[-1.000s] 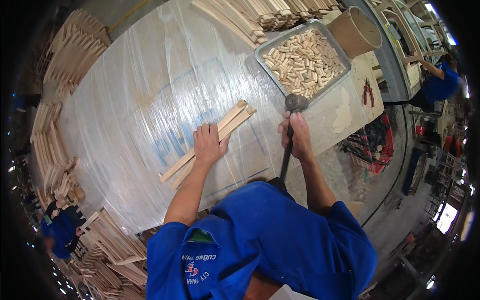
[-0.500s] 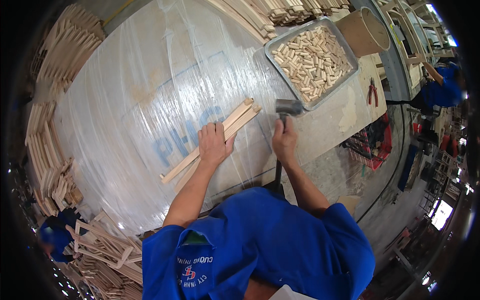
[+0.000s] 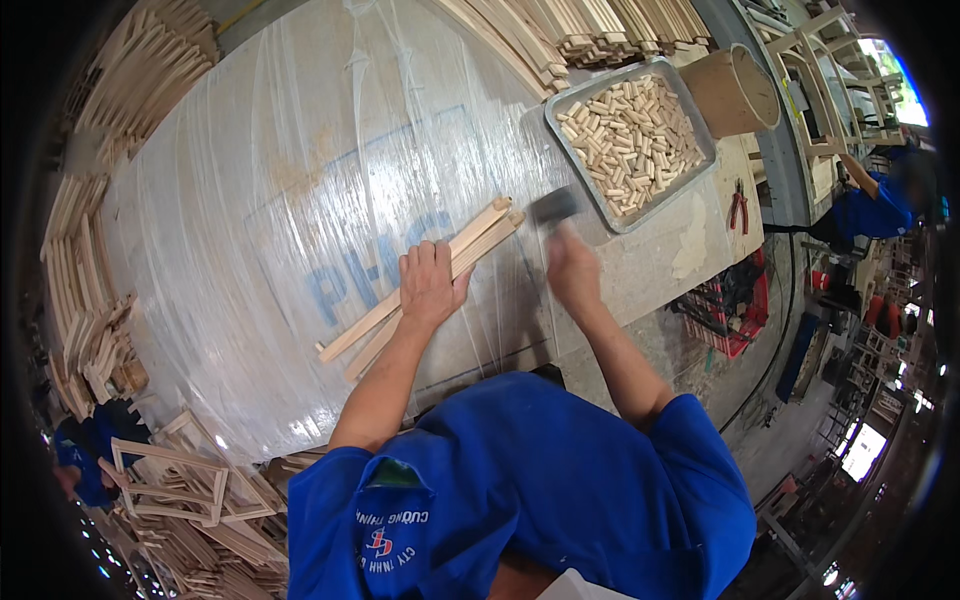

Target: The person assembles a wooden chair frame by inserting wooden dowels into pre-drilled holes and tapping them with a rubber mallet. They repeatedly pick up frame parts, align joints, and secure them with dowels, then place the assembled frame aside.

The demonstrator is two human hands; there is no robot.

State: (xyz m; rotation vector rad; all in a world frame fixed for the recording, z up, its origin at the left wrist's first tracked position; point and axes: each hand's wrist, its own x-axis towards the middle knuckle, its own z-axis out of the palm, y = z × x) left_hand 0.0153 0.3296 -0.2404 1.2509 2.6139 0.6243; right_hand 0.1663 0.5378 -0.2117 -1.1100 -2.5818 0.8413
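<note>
My left hand (image 3: 430, 287) is wrapped round a pair of pale wooden strips (image 3: 368, 325), pressing them down on the plastic-covered table (image 3: 250, 270). Their far ends, which seem to have small pegs or notches, point up and right. In my right hand (image 3: 575, 270), blurred by motion, is a dark-headed hammer (image 3: 555, 205). The hammer head is also smeared and hangs just right of the strips' far ends; whether it touches them I cannot tell. Past it lies a metal tray (image 3: 668, 200) heaped with short wooden dowels (image 3: 632, 140).
A brown round container (image 3: 725, 92) stands behind the tray, and red-handled pliers (image 3: 738, 208) lie near the table's right edge. Below is a red basket (image 3: 748, 328). Wood pieces (image 3: 610, 30) are stacked at the back. Other people in blue (image 3: 872, 212) work at both sides.
The hammer head has shifted left toward the strips' far ends and tilted, with my right hand turning along. My left hand keeps its hold. The whole view has shifted slightly.
</note>
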